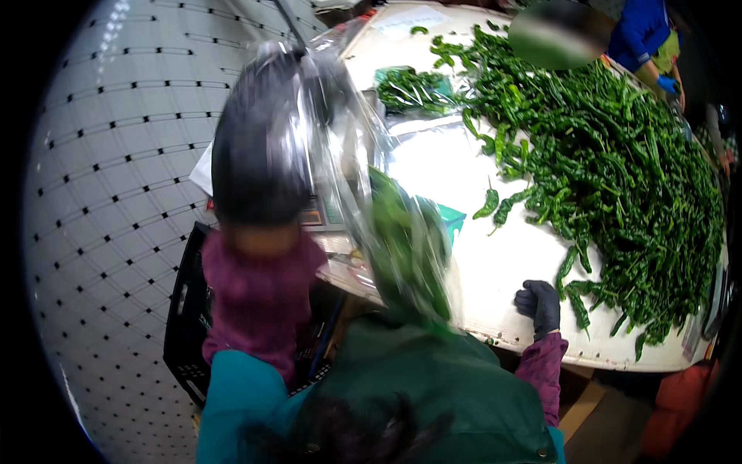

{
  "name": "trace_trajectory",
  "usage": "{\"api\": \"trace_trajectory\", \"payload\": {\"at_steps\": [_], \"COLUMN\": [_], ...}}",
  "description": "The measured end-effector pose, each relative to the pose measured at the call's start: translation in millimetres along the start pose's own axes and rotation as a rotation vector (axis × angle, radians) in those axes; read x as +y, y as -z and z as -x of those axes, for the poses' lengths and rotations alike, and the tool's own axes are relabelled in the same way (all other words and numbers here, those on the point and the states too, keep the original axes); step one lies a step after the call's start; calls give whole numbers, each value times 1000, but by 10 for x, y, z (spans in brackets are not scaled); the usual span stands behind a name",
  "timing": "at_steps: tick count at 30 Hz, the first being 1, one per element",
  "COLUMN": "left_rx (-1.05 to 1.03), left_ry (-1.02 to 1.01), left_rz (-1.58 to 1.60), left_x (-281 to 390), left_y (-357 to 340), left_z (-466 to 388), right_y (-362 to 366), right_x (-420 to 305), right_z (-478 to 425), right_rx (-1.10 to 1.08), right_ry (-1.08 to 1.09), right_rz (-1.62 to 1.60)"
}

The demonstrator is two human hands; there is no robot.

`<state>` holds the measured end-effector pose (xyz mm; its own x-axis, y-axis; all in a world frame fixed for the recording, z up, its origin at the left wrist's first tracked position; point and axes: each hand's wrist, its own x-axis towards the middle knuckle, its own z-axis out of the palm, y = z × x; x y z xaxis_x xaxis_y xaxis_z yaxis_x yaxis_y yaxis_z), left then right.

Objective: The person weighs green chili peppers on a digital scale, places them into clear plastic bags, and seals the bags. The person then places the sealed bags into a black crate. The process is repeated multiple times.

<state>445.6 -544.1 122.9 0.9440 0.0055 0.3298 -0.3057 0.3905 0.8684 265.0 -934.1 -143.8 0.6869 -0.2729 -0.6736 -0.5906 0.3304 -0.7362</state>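
My left hand (261, 139), in a black glove and blurred by motion, is raised at the left, shut on the top of a clear plastic bag (400, 249). Green peppers show in the lower part of that bag, which hangs before my green apron. My right hand (539, 307), also black-gloved, rests on the white table's near edge with its fingers curled, beside a few loose peppers; whether it holds anything does not show. A large heap of green peppers (614, 168) covers the table's right side.
Another pack of peppers (411, 90) lies at the back of the white table (487, 290). A green tray corner (452, 220) shows behind the raised bag. A black plastic crate (185, 313) stands at the lower left. Another person in blue (643, 35) is at the far right.
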Motion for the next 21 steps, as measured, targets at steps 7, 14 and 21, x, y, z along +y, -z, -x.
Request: {"api": "trace_trajectory", "payload": {"at_steps": [7,14,21], "left_rx": [128,684,685], "left_ry": [-243,190,733], "left_rz": [436,258,161], "left_x": [394,-1096,-1376], "left_y": [442,489,958], "left_z": [-99,1552,2613], "right_y": [1,-58,-609], "right_x": [91,79,-154], "right_z": [-4,-16,30], "right_rx": [-4,9,-113], "right_ry": [78,75,321], "right_rz": [-27,80,323]}}
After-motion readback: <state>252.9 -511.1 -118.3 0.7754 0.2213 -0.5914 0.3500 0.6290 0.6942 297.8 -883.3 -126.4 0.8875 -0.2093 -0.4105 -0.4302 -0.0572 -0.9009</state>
